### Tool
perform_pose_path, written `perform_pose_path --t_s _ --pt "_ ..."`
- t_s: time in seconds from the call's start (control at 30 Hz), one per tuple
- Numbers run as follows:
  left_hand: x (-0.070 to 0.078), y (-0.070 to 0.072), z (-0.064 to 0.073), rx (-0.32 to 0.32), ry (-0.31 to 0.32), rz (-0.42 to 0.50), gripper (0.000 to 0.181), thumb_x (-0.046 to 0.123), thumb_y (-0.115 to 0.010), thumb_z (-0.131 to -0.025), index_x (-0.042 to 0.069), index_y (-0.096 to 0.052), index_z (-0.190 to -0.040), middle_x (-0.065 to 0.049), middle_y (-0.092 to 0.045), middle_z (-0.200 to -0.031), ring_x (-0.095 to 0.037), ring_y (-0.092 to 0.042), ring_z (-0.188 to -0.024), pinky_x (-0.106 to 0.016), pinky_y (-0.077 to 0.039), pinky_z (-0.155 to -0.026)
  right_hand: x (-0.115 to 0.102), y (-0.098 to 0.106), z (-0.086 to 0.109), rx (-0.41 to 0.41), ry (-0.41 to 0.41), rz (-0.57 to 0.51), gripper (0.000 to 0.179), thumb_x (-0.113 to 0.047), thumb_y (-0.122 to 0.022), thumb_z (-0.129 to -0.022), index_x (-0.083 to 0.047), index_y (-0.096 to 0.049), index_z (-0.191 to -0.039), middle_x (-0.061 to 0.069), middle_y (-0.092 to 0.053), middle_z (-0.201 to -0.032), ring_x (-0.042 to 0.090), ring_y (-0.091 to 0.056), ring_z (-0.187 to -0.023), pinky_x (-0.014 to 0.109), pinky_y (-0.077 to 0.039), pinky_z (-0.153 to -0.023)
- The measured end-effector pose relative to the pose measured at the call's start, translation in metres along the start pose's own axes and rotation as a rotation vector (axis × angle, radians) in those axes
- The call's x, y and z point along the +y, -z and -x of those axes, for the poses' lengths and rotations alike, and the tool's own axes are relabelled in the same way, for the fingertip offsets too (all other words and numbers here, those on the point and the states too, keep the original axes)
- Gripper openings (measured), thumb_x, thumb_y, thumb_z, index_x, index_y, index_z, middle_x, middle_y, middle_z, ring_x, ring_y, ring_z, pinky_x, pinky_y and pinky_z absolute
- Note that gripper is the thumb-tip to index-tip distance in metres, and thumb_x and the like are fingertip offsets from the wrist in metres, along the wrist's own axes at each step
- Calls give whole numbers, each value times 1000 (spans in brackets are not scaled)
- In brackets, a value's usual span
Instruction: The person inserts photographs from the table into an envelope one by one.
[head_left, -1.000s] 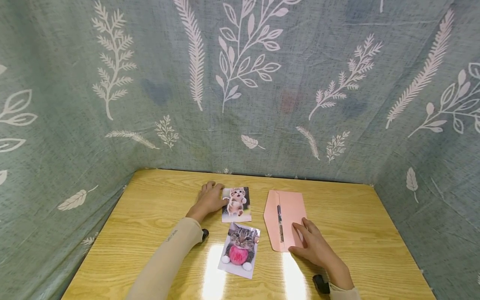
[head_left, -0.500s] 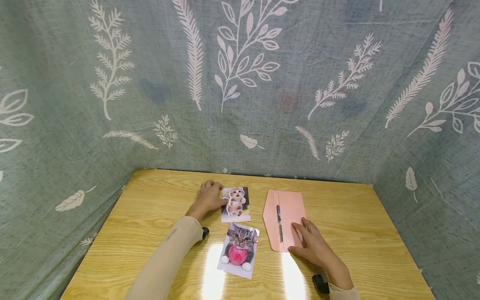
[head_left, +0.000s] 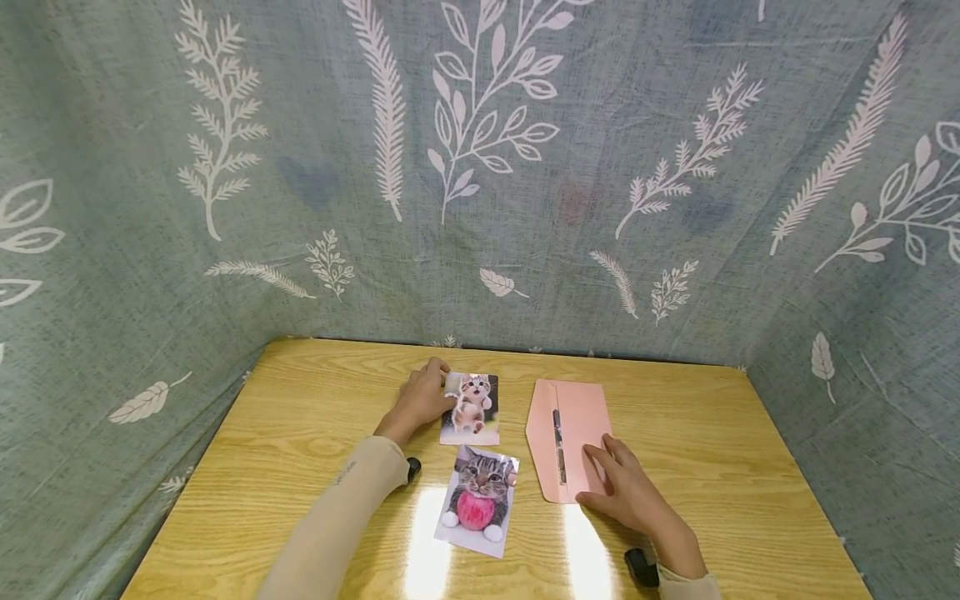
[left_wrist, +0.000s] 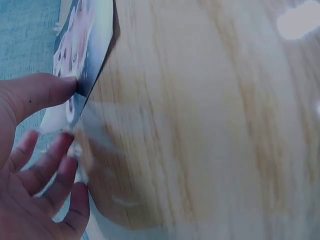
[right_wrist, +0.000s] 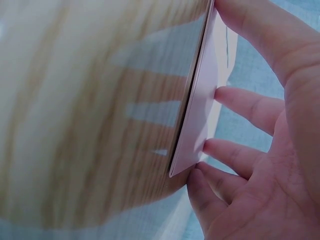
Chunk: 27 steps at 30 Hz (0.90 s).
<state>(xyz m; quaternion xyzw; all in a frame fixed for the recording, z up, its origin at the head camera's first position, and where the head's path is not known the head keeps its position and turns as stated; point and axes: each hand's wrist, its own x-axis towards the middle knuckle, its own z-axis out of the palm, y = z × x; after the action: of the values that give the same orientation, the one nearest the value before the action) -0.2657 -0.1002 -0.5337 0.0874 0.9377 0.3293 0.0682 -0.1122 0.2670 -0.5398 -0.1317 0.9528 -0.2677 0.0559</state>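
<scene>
Our left grip (head_left: 420, 397) spread, touching the kitten photo (head_left: 472, 412) along its left edge, our right grip (head_left: 628, 492) spread on the pink envelope (head_left: 585, 417), a second cat photo (head_left: 477, 504) nearer us, all three on the desk (head_left: 697, 442).

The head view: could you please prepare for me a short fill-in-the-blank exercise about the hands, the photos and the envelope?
1. The envelope that the right hand touches is ____ in colour.
2. In the head view, it lies to the ____ of both photos.
3. The kitten photo, which the left hand touches, lies ____ from the person than the other photo.

Missing words: pink; right; farther.
</scene>
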Motion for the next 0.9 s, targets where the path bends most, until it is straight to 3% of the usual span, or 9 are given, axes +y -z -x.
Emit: perform_pose_path --t_s 0.13,0.2,0.53,0.8,0.9 --pt "0 -2 1 -13 -21 61 59 12 -76 -89 7 -43 -137 -4 -60 -89 -22 -56 -73 -39 -46 -68 -1 0 0 -6 -7 0 81 -45 -79 -84 -6 -48 -147 32 -27 -155 51 -22 -142 66 -36 -105" --pt "0 -2 1 -9 -20 88 61 10 -73 -90 5 -41 -141 -3 -60 -86 -19 -54 -69 -37 -46 -65 -1 0 0 -8 -9 -1 81 -46 -79 -84 -6 -48 -147 32 -27 -155 51 -21 -142 67 -35 -105" --pt "-1 -5 3 56 19 265 47 6 -71 -91 1 -55 -135 -11 -69 -97 -26 -66 -90 -43 -55 -83 1 -1 0 -6 -1 7 81 -46 -79 -84 -6 -48 -147 32 -27 -155 52 -22 -142 67 -36 -104" --pt "1 -4 9 51 80 473 45 10 -73 -93 6 -57 -135 -13 -66 -104 -22 -66 -83 -35 -58 -64 1 -1 0 -3 6 1 81 -46 -79 -84 -6 -48 -147 33 -27 -154 52 -21 -142 67 -36 -103" --pt "4 -4 11 54 91 550 45 10 -73 -92 7 -57 -134 -15 -65 -107 -23 -67 -81 -35 -60 -63 1 -1 -1 0 7 4 80 -45 -79 -84 -6 -48 -147 33 -27 -154 52 -22 -142 67 -36 -104"
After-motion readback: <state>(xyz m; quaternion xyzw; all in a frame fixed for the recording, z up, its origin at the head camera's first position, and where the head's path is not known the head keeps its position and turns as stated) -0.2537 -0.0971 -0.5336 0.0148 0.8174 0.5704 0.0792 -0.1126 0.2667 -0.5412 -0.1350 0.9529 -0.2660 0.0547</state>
